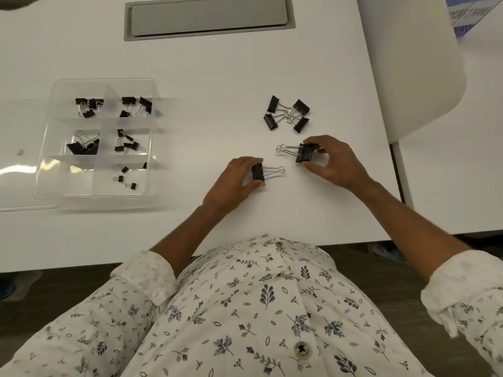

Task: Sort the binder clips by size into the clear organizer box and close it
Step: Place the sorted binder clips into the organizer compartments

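Left hand [234, 180] on white table [217, 77], thumb and fingers clamped on 1 binder clip [258, 172], right hand [330, 159] pinching second clip [305, 153], 4 loose clips [287, 113] at 12 o'clock of hands, clear box [46, 159] at 9 o'clock, clips in its compartments.

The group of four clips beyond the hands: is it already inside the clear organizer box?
No, the four clips lie on the white table, apart from the organizer box to their left.
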Available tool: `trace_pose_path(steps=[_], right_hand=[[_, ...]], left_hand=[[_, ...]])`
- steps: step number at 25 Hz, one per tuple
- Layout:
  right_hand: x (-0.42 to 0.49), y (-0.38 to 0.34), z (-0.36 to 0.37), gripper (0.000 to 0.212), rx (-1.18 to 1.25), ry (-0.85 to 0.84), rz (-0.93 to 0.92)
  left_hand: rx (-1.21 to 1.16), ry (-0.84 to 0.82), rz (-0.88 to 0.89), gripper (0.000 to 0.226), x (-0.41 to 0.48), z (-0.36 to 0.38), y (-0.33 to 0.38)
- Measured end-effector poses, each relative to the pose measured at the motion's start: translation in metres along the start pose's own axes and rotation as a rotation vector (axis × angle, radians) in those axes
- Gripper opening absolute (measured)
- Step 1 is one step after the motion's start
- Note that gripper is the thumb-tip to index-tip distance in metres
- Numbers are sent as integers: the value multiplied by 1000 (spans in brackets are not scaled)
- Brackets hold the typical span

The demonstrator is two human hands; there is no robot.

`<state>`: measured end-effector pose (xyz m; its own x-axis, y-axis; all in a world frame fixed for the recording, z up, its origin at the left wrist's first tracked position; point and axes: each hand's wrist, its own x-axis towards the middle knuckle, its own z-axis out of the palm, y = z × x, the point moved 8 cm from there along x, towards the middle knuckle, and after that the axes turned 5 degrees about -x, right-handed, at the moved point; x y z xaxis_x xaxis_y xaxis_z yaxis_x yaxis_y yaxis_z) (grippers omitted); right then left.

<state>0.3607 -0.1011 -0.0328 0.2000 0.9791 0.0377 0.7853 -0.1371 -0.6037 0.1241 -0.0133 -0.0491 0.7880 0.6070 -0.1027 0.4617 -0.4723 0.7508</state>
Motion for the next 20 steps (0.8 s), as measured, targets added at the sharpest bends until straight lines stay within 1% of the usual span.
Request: trace_pose_path(steps=[3,5,7,9,15,17,18,20], right_hand=[[1,-23,11,51,70,30,19],[7,-46,18,51,110,53,17],[16,-71,28,50,148,73,14],[31,-101,43,49,176,84,6],[79,-201,96,51,241,134,4],[93,-231,116,52,259,140,22],[100,-245,125,52,261,140,25],[110,-268,139,51,253,134,27]], left_hand=[[-83,100,-41,55,-11,-28,-9],[-147,197,-23,55,-21,-56,-16],[-214,299,-26,54,-31,-90,-28],[-229,383,-35,55,-42,-134,-46],[-91,544,-97,55,-90,-269,-135],[43,576,-138,55,-106,-306,-171],[124,569,-158,56,-111,-320,-189],[247,500,-177,61,-114,-335,-217]])
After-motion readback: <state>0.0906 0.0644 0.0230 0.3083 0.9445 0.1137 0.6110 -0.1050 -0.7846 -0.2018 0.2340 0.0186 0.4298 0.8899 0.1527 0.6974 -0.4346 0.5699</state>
